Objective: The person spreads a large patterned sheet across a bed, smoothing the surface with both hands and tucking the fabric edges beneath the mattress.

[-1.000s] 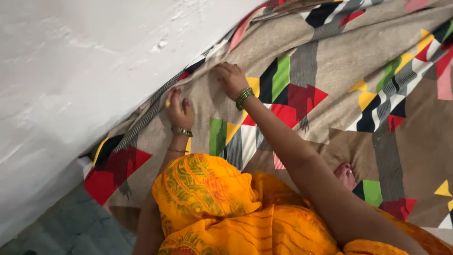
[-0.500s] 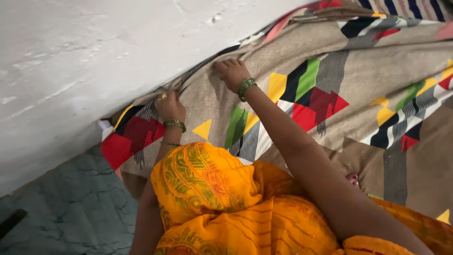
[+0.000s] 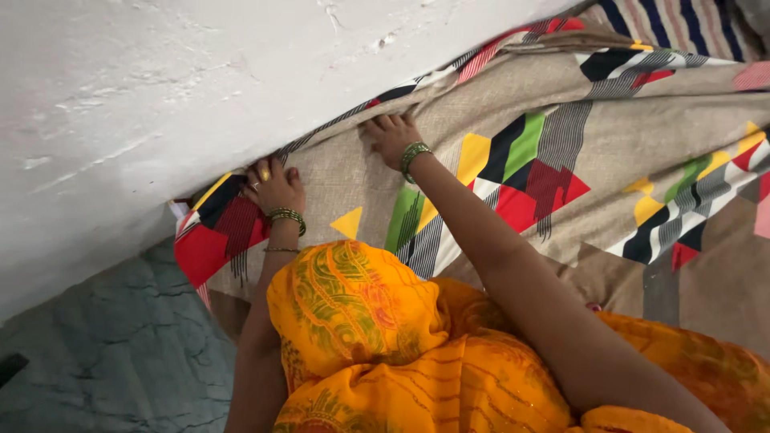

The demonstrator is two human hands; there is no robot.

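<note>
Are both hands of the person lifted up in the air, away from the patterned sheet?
No, the left hand and the right hand both press on the patterned sheet beside the white wall.

A rough white plastered wall (image 3: 160,104) fills the upper left of the frame; at lower left lies a grey-green floor (image 3: 104,353), perhaps cracked stone, evenly lit

Person in a bright orange garment (image 3: 377,337) with green and red swirling print. Green and gold bangles (image 3: 287,216) on the left wrist, green bangles (image 3: 413,154) on the right.
</note>
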